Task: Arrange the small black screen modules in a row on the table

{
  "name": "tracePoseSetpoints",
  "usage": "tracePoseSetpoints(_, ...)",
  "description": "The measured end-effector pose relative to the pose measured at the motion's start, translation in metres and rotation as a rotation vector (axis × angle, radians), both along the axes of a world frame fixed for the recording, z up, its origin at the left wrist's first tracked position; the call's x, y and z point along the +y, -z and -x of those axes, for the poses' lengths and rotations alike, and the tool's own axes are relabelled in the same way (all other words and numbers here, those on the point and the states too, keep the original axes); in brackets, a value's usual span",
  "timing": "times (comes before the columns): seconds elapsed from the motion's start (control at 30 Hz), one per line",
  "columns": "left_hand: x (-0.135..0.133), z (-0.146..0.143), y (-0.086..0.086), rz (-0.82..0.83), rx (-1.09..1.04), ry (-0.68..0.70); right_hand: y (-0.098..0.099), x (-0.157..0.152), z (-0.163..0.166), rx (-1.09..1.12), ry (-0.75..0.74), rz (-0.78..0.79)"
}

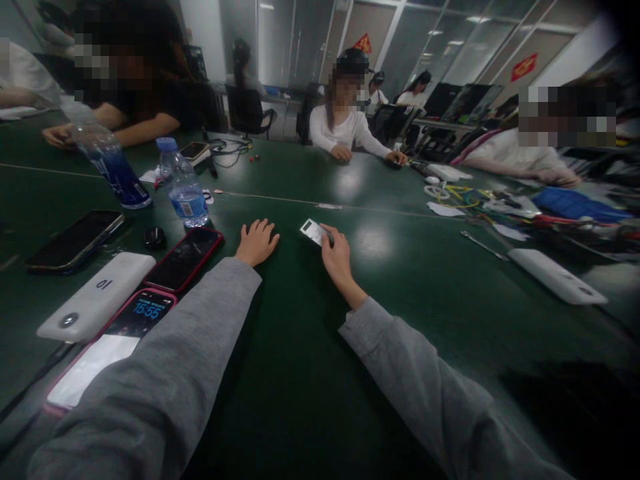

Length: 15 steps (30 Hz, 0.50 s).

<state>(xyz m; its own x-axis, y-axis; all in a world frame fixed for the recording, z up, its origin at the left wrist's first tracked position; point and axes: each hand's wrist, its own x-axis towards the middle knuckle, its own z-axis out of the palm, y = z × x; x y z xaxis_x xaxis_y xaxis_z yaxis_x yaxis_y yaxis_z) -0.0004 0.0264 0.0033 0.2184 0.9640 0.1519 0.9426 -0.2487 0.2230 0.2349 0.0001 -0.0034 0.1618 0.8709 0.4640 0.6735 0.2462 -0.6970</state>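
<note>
My left hand (257,243) lies flat on the dark green tabletop (300,347) with its fingers spread, holding nothing. My right hand (338,257) is closed around a small flat white rectangular thing (312,231) with a dark patch and fine print on its face. Its far end sticks out toward the upper left; the rest is hidden under my fingers, so its kind cannot be made out. Left of my left hand are a red-edged phone (185,259) with a dark screen and, nearer me, a lit pink-cased phone (107,353), partly covered by my grey sleeve.
At left are a white power bank (97,293), a black phone (75,240), a small black case (155,237) and two water bottles, one clear (181,183), one blue-labelled (113,160). At right lie another white power bank (556,275), a wrench (484,245) and tangled cables. Other people sit around.
</note>
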Motion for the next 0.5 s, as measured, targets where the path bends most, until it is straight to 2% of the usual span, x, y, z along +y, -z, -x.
tracePoseSetpoints(0.2,0.001,0.001,0.001,0.001,0.006,-0.003,0.002,0.001,-0.001,-0.023,-0.016,0.007)
tracePoseSetpoints(0.33,0.001,0.001,0.0,0.014,0.009,0.003,-0.002,-0.004,-0.006,-0.083,-0.081,0.007)
tracePoseSetpoints(0.5,0.004,0.002,0.002,0.023,0.015,0.002,-0.012,-0.032,-0.024,-0.096,-0.099,0.064)
